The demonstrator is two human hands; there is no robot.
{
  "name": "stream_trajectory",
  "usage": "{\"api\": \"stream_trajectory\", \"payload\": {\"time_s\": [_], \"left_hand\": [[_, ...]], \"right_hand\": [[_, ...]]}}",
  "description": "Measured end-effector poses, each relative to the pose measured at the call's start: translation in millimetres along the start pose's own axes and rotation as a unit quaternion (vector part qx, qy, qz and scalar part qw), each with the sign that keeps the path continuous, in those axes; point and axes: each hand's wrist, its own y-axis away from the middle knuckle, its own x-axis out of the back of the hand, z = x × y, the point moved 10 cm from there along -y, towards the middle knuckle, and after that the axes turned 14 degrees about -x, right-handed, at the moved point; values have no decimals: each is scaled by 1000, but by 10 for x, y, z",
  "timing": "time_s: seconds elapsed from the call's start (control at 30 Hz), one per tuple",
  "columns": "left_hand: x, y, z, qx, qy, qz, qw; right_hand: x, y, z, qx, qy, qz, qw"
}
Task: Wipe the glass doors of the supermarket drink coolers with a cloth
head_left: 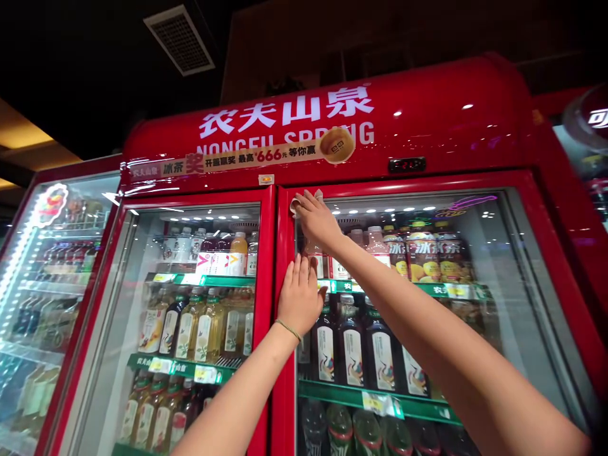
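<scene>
My right hand [317, 220] presses a crumpled pale cloth [295, 205] against the upper left corner of the right-hand fridge door [418, 183]. Only bits of the cloth show around the fingers; the palm hides the rest. Lower down, my left hand [300, 292] lies flat on the same door, at its red left frame and the glass beside it. Its fingers are stretched upward and hold nothing. A thin band [288, 328] circles my left wrist. Behind the glass, dark bottles [351, 348] and cans with yellow lids [420, 253] stand on shelves.
The left-hand door [194, 196] of the red drinks fridge is closed, with rows of bottles [209, 329] inside. A red sign panel [427, 126] with white lettering runs above both doors. Another lit fridge [57, 278] stands at the left. A ceiling vent [179, 39] is overhead.
</scene>
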Motion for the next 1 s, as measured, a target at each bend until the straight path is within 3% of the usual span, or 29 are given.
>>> {"api": "stream_trajectory", "payload": {"time_s": [0.13, 0.3, 0.43, 0.6, 0.77, 0.93, 1.0], "left_hand": [[23, 22, -7, -4, 25, 15, 1000], [13, 42, -13, -7, 52, 24, 998], [10, 52, -18, -4, 69, 40, 997], [19, 54, -23, 0, 80, 41, 996], [45, 54, -17, -7, 79, 41, 996], [42, 58, -14, -4, 96, 43, 994], [37, 59, -13, -5, 104, 43, 994]], "right_hand": [[-7, 134, -49, 50, 8, -27, 998], [63, 79, 82, -3, 16, 2, 1000], [17, 152, 5, 53, 16, -24, 998], [87, 125, 122, -15, 20, 10, 1000], [50, 240, 114, 48, 29, -35, 998], [154, 162, 258, -22, 26, 8, 999], [104, 183, 193, 0, 26, -11, 1000]]}}
